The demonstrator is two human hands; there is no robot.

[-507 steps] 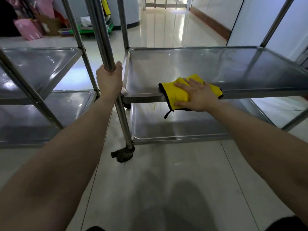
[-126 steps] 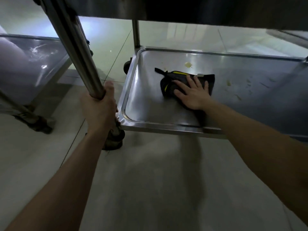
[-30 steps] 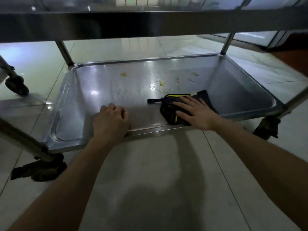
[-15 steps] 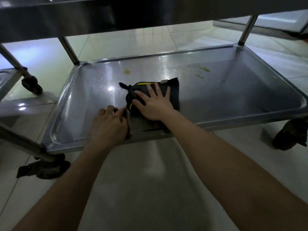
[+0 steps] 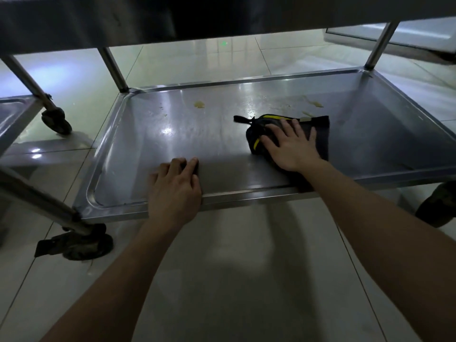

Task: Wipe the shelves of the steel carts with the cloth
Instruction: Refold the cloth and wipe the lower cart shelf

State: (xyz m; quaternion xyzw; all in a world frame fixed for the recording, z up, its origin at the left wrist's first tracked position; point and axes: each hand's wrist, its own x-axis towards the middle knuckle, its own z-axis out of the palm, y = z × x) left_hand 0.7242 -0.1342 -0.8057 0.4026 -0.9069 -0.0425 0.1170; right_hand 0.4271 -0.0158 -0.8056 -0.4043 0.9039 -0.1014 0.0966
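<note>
The steel cart's bottom shelf (image 5: 153, 134) fills the middle of the view, shiny and wet-looking, with yellowish stains (image 5: 199, 104) near its far edge. A dark folded cloth (image 5: 319, 130) with a yellow strip lies right of centre on it. My right hand (image 5: 290, 145) presses flat on the cloth with fingers spread. My left hand (image 5: 175, 187) rests on the shelf's front rim, fingers curled over the lip onto the shelf.
The underside of the upper shelf (image 5: 172, 18) hangs low across the top. Cart posts (image 5: 113, 67) rise at the corners, with castors (image 5: 81, 245) on the tiled floor. A second cart's shelf (image 5: 12, 114) and wheel (image 5: 56, 122) stand at left.
My right hand has slid the cloth rightwards across the bottom shelf from beside my left hand. My left hand has stayed on the front rim.
</note>
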